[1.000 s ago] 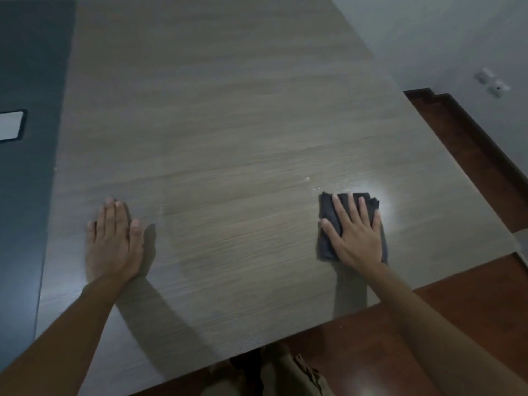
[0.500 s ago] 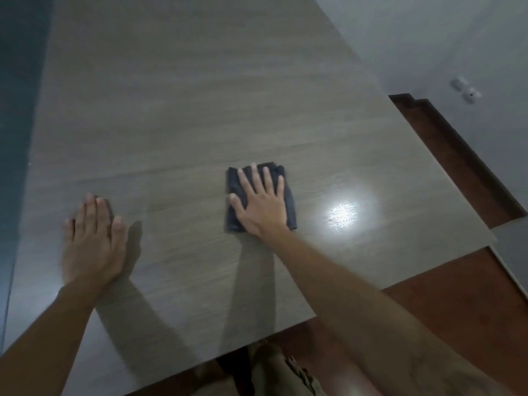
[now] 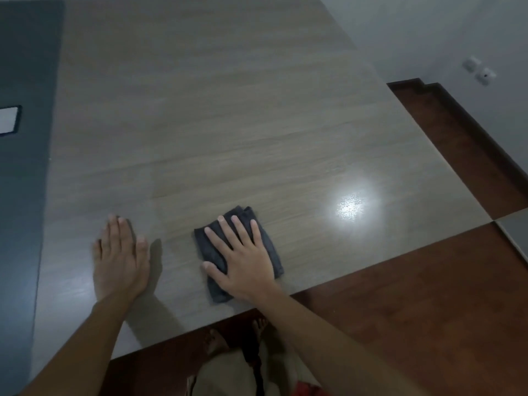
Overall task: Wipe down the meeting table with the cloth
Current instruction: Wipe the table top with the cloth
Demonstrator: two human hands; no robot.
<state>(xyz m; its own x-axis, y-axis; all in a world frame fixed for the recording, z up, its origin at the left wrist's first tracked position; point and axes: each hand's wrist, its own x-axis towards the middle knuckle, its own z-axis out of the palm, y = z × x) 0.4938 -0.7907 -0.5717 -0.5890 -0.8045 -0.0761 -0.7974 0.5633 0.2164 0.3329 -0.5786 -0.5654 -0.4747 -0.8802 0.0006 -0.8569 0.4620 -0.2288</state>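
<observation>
**A:** Starting at the far left — a dark panel [image 3: 25, 167] runs down that side of the meeting table [image 3: 228, 124], with a small pale rectangle [image 3: 8, 120] set into it. What do you make of the left hand [image 3: 120, 262]?

**B:** Flat on the wood, palm down, fingers straight and close together, gripping nothing. I'd call it a brace, taking the lean of the body.

**A:** And just to its right, the cloth [image 3: 238, 254].

**B:** Dark, folded into a thick pad, lying near the table's front edge. The right hand [image 3: 243, 257] is spread over it — fingers extended and splayed, pressing down rather than pinching. The thumb sits at the pad's left edge; no finger looks curled round the fabric.

**A:** So a wiping stroke in hand. How is it done well from here?

**B:** Even pressure through the whole palm, so the pad stays flat and doesn't roll at its folded corners. Overlapping passes, and I'd run them right out to the edge, not stop short.

**A:** Further right there's a bright glare spot [image 3: 353, 205] on the surface.

**B:** Useful, I'd say: a reflection like that should show up streaks. Beyond it lies plenty of tabletop, and the far half looks a long reach.

**A:** Then reddish floor [image 3: 428, 295] past the table's corner, and a grey wall [image 3: 443, 30] with two small fittings [image 3: 480, 70].
</observation>
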